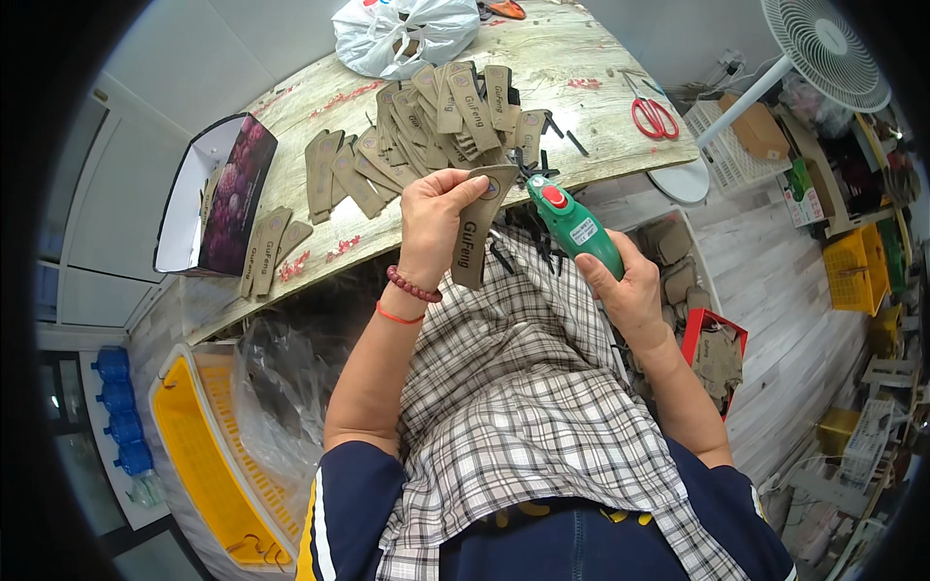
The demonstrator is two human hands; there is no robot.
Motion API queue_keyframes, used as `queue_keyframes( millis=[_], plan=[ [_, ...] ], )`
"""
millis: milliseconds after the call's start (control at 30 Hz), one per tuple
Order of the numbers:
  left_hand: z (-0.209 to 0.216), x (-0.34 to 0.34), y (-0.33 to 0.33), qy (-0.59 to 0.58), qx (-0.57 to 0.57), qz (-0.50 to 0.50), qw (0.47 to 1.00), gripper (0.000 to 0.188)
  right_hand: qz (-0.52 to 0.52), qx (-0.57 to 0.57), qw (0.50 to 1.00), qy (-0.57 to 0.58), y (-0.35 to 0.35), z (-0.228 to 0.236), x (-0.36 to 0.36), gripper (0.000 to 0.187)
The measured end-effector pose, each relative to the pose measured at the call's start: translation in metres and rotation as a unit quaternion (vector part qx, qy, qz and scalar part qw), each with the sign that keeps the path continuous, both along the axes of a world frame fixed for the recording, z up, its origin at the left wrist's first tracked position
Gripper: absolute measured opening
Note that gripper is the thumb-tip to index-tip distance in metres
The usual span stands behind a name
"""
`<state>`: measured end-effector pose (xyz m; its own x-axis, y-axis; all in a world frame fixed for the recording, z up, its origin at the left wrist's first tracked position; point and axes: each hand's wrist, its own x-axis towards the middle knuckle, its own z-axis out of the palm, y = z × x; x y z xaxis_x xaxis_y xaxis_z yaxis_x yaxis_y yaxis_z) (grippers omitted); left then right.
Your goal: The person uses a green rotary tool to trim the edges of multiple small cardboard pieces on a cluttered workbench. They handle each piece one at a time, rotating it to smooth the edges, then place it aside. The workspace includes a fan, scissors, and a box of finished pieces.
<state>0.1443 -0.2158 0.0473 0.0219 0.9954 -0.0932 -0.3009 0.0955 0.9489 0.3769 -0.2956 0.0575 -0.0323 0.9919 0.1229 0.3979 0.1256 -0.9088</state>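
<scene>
Left hand: in the head view, we see the left hand (pixel 433 218) with thumb and forefinger clamped on the upper left edge of one brown strip (pixel 481 221).
Brown strip: it hangs below and to the right of these fingers, its wide end turned up; on its face we read a round mark and dark letters.
Right hand: the right hand (pixel 625 295) has its fingers closed around the lower end of a green tool (pixel 581 228), and its thumb lies along the side.
Green tool: it leans up and to the left from the right fingers, a red button near its front; the dark tip is close to the strip, but we cannot tell if the two touch.
Pile: just beyond the left fingers, we have many similar strips (pixel 402 131), lying over each other on the table (pixel 572 53).
Black pieces: small black pieces (pixel 576 142) lie beyond the tip of the tool.
Scissors: red-handled scissors (pixel 655 118) lie beyond the right fingers, near the table edge.
Box: to the left of the left fingers stands an open box (pixel 254 184) with a flower picture; a few strips lean near its corner.
White bag: a white plastic bag (pixel 407 39) sits farther beyond the left fingers, behind the pile.
</scene>
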Motion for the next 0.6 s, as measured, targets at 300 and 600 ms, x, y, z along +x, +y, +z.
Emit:
queue_keyframes(
  millis=[300,600],
  plan=[
    [0.011,-0.065,0.006,0.203,0.043,-0.026,0.978,0.011,0.003,-0.008,1.0,-0.008,0.003,-0.009,-0.009,0.037],
    [-0.06,-0.307,0.028,0.762,-0.073,0.213,0.607,0.026,-0.006,-0.063,0.998,0.026,-0.002,-0.031,-0.002,0.034]
  ],
)
